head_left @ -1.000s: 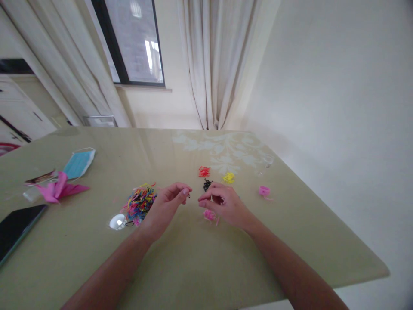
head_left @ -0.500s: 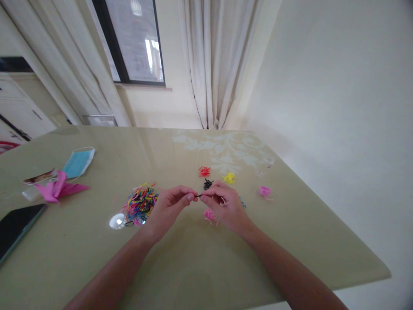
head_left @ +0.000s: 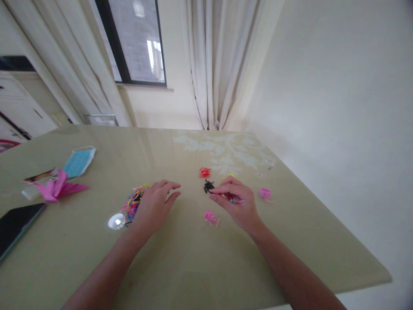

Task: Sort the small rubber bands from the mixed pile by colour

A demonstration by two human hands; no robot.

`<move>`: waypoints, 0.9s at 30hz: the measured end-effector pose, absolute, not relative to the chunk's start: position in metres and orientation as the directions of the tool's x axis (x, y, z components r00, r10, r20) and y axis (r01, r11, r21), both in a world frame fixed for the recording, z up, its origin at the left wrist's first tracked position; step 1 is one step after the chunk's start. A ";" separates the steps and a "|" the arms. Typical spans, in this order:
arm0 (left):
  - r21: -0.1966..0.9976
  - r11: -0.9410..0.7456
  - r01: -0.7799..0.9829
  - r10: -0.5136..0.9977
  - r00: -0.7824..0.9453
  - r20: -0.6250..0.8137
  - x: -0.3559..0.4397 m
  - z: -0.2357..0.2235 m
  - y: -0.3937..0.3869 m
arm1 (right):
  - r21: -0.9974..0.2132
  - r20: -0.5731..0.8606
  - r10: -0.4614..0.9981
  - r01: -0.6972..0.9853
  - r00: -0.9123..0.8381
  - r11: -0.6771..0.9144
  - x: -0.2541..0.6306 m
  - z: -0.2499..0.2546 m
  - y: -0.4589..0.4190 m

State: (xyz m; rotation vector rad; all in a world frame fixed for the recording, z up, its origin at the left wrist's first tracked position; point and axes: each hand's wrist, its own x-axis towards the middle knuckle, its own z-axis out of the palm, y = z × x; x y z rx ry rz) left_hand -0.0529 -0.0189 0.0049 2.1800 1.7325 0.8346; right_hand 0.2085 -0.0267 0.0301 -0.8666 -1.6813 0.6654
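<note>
My left hand [head_left: 156, 202] hovers over the right side of a mixed heap of colourful small rubber bands [head_left: 132, 206], thumb and fingers apart, holding nothing. Part of that heap is hidden behind it. At the small black pile [head_left: 208, 185], my right hand [head_left: 238, 200] pinches a black rubber band between thumb and forefinger; only a dark bit shows at the tips. A red pile [head_left: 204, 172] lies beyond the black one, and a pink pile [head_left: 211, 218] nearer me. The yellow pile [head_left: 229, 175] is mostly covered by my right hand, with a bit of blue showing beneath.
A pink ring-shaped bundle [head_left: 265, 193] lies to the right, near small clear pieces. A shiny clear dome [head_left: 116, 221] sits beside the mixed heap. On the left are a phone [head_left: 20, 228], a pink folded-paper crane [head_left: 60, 187] and a blue face mask [head_left: 80, 162].
Both hands met with a black rubber band between their fingertips, then parted. My left hand let go and moved left over the heap; my right hand carried the band to the black pile.
</note>
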 end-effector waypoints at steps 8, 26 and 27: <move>-0.079 -0.117 0.990 0.984 0.127 0.127 -0.076 0.005 -0.021 | -0.693 0.581 0.813 0.507 -0.029 0.513 0.221 0.024 -0.009; 0.033 -0.188 0.982 0.972 0.181 0.150 -0.082 -0.001 -0.003 | -0.227 0.369 0.892 0.905 -0.261 0.359 0.210 -0.019 0.015; 0.030 -0.196 0.980 0.969 0.189 0.157 -0.081 -0.001 -0.003 | -0.229 0.360 0.895 0.906 -0.262 0.357 0.210 -0.019 0.015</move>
